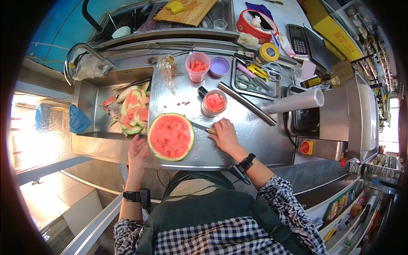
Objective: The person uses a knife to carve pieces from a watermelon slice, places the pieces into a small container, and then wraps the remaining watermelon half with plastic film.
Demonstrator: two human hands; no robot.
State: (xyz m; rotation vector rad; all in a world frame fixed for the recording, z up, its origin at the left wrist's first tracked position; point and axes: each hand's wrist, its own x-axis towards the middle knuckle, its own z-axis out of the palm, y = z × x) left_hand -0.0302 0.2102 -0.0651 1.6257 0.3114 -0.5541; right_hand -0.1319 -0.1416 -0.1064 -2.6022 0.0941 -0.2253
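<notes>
A halved watermelon (171,137) lies on the steel counter with its red cut face up. My left hand (138,149) hovers at its left edge, fingers spread and holding nothing, close to the sink's front rim. To the right of the melon, my right hand (225,135) grips the handle of a knife (199,126), whose blade points left and reaches toward the melon's rim. Beyond that hand stands a clear blender cup (214,102) with a dark handle, filled with watermelon chunks. A pink plastic cup (197,68) farther back also contains red pieces.
Watermelon rinds (132,111) are heaped in the sink (86,95), under a curved faucet (86,47). A steel rod (247,103) lies slanting at right. Behind it, a tray (271,92) holds scissors and knives. A purple bowl (220,66) and a plastic bag (167,71) sit near the back.
</notes>
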